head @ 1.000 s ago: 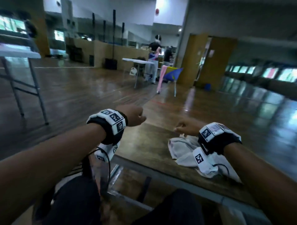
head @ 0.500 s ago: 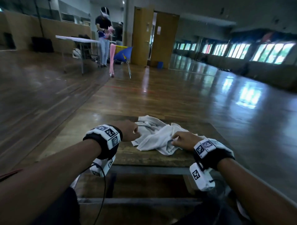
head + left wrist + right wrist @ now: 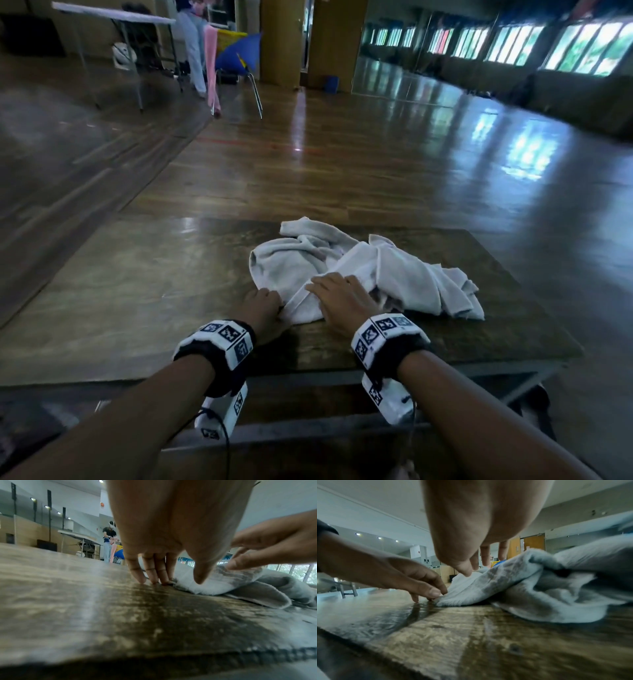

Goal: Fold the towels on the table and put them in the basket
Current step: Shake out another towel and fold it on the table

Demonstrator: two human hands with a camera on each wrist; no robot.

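Observation:
A crumpled pale grey towel (image 3: 394, 270) lies in a heap on the dark wooden table (image 3: 154, 291), right of the middle. My left hand (image 3: 265, 301) is at its near left corner. In the left wrist view the fingertips (image 3: 150, 577) touch the table at the towel (image 3: 223, 582) edge, thumb above the cloth. The right wrist view shows my left hand (image 3: 426, 586) pinching that corner of the towel (image 3: 539, 585). My right hand (image 3: 339, 294) rests on the towel beside it, fingers (image 3: 484, 555) straight and spread. No basket is in view.
The table's near edge and metal frame (image 3: 308, 431) lie just under my wrists. Shiny wooden floor (image 3: 376, 154) stretches beyond. Far back left stand a folding table (image 3: 113, 15), a blue chair (image 3: 239, 54) and a person (image 3: 109, 539).
A second ago both hands were loose fists in the air. They have come down onto the towel and closed in on its near left corner. The head view has tilted down.

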